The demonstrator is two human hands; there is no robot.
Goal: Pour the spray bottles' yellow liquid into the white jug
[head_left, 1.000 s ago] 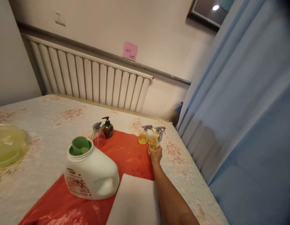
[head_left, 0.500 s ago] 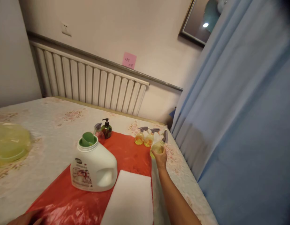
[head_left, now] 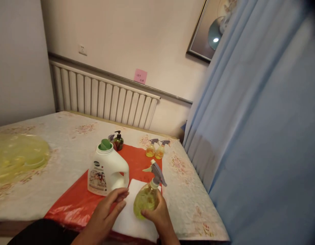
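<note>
Above the white rectangular pad (head_left: 129, 221) at the near edge of the bed-like surface, a rounded, clear spray bottle (head_left: 142, 201) with yellow-green liquid and a grey trigger head is held by the right hand (head_left: 157, 212). Its body is clamped between the thumb, laid low across the front, and fingers largely hidden behind it. The bottle is tilted slightly, with its nozzle turned leftward; whether its base is rested on the pad cannot be told. The left hand (head_left: 105, 212) is held just beside it, its fingers close together and its thumb set apart from them.

Beyond the left hand, a large white plastic jug (head_left: 108, 170) with a printed label is stood upright on a red plastic sheet (head_left: 139, 166), a green cup (head_left: 105, 145) being set in its mouth. Farther back, two small spray bottles of amber liquid (head_left: 154, 152) are placed side by side, and a dark green pump bottle (head_left: 118, 142) is seen behind the jug. The surface is covered with a pale floral cloth (head_left: 198, 190).
</note>
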